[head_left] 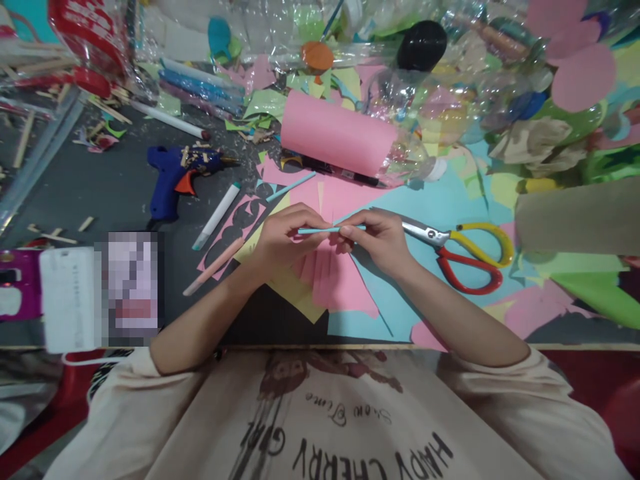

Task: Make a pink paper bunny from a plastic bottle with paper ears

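Both of my hands pinch a thin light-blue paper strip (320,231), which looks rolled or folded narrow, and it lies level between them. My left hand (287,237) is closed on its left part, with the left tip showing past the fingers. My right hand (377,239) grips the right part between thumb and fingers. Beneath the hands lie pink paper pieces (345,287) and a large light-blue sheet (360,327). Just right of my right hand rest scissors (475,260) with yellow and red handles. Another thin blue strip (291,187) lies beyond my left hand.
A plastic bottle wrapped in pink paper (337,133) lies ahead, with a black pen beside it. At left are a blue glue gun (175,177), a white marker (217,215), a salmon-coloured stick (214,267) and a white box (69,300). Plastic bottles and paper scraps crowd the back.
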`<state>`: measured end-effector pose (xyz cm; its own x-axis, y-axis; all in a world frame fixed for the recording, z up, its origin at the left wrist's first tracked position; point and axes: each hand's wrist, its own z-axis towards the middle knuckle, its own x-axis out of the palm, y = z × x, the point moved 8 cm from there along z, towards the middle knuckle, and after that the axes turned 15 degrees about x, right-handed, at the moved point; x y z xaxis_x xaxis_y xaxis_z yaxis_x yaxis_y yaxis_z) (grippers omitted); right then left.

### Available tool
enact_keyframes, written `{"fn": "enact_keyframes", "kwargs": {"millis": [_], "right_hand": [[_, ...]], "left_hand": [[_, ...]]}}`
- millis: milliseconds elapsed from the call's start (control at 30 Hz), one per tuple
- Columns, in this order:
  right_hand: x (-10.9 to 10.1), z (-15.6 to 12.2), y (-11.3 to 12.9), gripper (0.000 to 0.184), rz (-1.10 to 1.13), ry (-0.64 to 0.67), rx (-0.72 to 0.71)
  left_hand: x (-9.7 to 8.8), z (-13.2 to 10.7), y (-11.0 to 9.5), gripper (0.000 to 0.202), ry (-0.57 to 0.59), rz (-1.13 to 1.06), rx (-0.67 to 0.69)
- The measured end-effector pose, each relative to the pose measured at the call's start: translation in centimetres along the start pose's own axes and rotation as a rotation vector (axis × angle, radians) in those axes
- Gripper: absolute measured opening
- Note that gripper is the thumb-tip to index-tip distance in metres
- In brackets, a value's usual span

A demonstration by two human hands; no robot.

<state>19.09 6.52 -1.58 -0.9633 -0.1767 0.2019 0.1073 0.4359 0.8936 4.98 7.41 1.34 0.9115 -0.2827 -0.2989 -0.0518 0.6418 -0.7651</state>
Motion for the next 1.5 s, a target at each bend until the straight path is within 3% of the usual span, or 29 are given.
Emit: {"fn": "enact_keyframes", "kwargs": {"millis": [133,367,533,833,1267,1500], "right_hand": [[-0.3,0.2,-0.2,0.032,0.037,-0.020,0.008],[-0.7,0.5,-0.4,0.032,0.118,-0.017,0.021],[-0.7,0.5,-0.1,0.026,0.099,-0.019,-0.005],[-0.6,0.4,0.1,0.022,0.091,-0.004,-0.027],[-0.5,0.5,-0.2,0.028,0.094,0.018,0.005],[-1.0,0.8,-0.7,0.032,0.136,0.003,0.039]], "left_hand": [[-0.5,0.0,-0.3,0.014,-0.065,0.042,0.056],[-1.3,-0.1,0.2,0.002,-0.111,0.058,-0.038],[-1.1,-0.2,1.0,0.007,-0.117,0.034,-0.183],[-1.1,-0.4,1.4,0.011,-0.128,0.030,-0.301],[-0.7,-0.4,1.4,0.007,-0.120,-0.028,-0.232],[-0.7,-1.1,1.8,0.015,-0.160,-0.117,-0.395]]}}
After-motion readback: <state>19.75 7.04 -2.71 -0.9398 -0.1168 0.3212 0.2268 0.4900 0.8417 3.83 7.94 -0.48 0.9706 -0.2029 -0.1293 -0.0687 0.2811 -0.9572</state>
